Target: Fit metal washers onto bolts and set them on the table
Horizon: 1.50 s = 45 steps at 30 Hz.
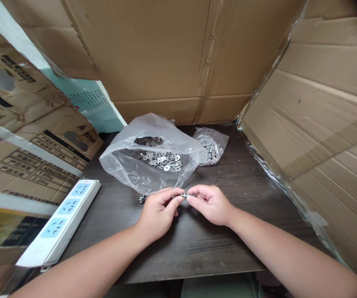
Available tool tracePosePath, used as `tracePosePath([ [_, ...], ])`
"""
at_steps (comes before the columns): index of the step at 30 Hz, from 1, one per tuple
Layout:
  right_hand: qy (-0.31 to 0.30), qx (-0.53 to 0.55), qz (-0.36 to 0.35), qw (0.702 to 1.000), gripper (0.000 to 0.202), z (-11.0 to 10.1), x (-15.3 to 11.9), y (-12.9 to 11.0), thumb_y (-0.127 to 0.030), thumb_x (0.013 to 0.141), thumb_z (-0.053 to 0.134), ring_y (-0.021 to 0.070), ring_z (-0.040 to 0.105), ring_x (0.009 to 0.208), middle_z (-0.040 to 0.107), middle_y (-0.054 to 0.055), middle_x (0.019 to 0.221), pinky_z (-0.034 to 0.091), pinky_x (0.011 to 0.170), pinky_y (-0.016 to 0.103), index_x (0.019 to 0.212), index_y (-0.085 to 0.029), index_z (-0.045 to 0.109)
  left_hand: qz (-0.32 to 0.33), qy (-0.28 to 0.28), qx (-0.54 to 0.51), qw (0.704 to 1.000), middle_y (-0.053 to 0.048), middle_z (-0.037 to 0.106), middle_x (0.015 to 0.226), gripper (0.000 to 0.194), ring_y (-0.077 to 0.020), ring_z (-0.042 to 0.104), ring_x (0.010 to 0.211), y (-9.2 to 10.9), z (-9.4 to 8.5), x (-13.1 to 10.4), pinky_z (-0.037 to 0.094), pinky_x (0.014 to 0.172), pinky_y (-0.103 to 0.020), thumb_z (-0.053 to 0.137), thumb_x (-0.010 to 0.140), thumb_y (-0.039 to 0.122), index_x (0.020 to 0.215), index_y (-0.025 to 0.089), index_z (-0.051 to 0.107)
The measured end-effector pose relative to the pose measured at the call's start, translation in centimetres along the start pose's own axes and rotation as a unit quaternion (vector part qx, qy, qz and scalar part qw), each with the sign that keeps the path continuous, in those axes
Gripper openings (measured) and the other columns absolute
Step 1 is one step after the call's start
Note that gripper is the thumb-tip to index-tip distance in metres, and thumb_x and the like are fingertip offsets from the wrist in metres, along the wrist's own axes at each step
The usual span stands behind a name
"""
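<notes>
Between the fingertips of both hands is a small metal bolt [185,195] with what look like a washer and a nut on it. My left hand [161,210] is closed in a pinch on its left end. On the right end, the thumb and forefinger of my right hand [212,203] are pinched shut. Fingers cover much of the bolt. Just beyond the hands lies an open clear plastic bag [120,161] with many loose washers [166,167] and nuts in it. Partly hidden behind my left hand, a few small metal fasteners [141,199] rest on the table.
A smaller clear bag of bolts [211,150] lies at the back of the dark wooden table [243,244]. Along the left side sits a white power strip [62,221]. Cardboard walls [159,49] enclose the left, back and right. A light-blue box [94,103] stands at back left.
</notes>
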State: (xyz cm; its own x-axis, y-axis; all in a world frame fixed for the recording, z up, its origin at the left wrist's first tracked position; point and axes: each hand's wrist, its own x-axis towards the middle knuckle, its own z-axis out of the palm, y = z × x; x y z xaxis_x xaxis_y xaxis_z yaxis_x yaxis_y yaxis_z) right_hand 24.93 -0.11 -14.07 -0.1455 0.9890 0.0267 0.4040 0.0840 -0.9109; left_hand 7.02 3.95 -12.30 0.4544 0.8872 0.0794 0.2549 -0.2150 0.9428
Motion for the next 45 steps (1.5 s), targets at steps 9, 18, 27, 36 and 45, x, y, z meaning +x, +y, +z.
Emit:
tracePosePath([
  [9, 0.01, -0.019, -0.01, 1.0, 0.044, -0.2, 0.1, -0.3, -0.048, 0.086, 0.047, 0.0005, 0.037, 0.056, 0.049, 0.002, 0.063, 0.031, 0.053, 0.013, 0.082, -0.007, 0.063, 0.011, 0.003, 0.009, 1.0, -0.005, 0.069, 0.079, 0.024, 0.0003, 0.053, 0.046, 0.0, -0.1, 0.0, 0.045, 0.048, -0.008, 0.059, 0.079, 0.029, 0.091, 0.011, 0.07],
  [18, 0.026, -0.004, -0.056, 0.998, 0.044, -0.3, -0.2, 0.8, -0.044, 0.08, 0.059, -0.0019, 0.019, 0.046, 0.023, -0.008, 0.049, 0.02, 0.049, 0.013, 0.107, -0.009, 0.056, -0.005, 0.006, 0.006, 1.0, -0.005, 0.07, 0.083, 0.023, 0.0014, 0.052, 0.045, 0.2, 0.0, -0.1, 0.044, 0.048, -0.007, 0.059, 0.079, 0.027, 0.092, 0.012, 0.071],
  [27, 0.035, -0.007, -0.038, 0.999, 0.04, 0.0, 0.0, 0.4, -0.045, 0.081, 0.057, -0.0016, 0.02, 0.045, 0.025, -0.007, 0.047, 0.018, 0.047, 0.014, 0.097, -0.008, 0.061, 0.0, -0.004, 0.011, 1.0, -0.005, 0.069, 0.08, 0.024, 0.0008, 0.053, 0.046, 0.1, -0.1, -0.1, 0.044, 0.048, -0.007, 0.059, 0.079, 0.029, 0.091, 0.011, 0.071],
  [36, 0.012, 0.006, -0.014, 1.0, 0.043, -0.1, 0.0, 0.2, -0.047, 0.082, 0.054, -0.0011, 0.023, 0.045, 0.029, -0.005, 0.049, 0.019, 0.046, 0.014, 0.098, -0.008, 0.06, 0.011, -0.002, 0.007, 1.0, -0.006, 0.069, 0.079, 0.023, 0.0, 0.053, 0.045, 0.2, 0.0, -0.1, 0.045, 0.047, -0.008, 0.059, 0.079, 0.028, 0.09, 0.011, 0.07],
  [45, -0.006, -0.002, 0.006, 1.0, 0.045, -0.2, 0.0, 0.1, -0.05, 0.085, 0.047, 0.0005, 0.036, 0.054, 0.049, 0.002, 0.065, 0.03, 0.052, 0.014, 0.092, -0.009, 0.063, 0.002, 0.001, 0.009, 1.0, -0.006, 0.07, 0.082, 0.024, 0.0004, 0.053, 0.045, 0.0, 0.0, -0.2, 0.045, 0.047, -0.008, 0.059, 0.079, 0.029, 0.091, 0.011, 0.07],
])
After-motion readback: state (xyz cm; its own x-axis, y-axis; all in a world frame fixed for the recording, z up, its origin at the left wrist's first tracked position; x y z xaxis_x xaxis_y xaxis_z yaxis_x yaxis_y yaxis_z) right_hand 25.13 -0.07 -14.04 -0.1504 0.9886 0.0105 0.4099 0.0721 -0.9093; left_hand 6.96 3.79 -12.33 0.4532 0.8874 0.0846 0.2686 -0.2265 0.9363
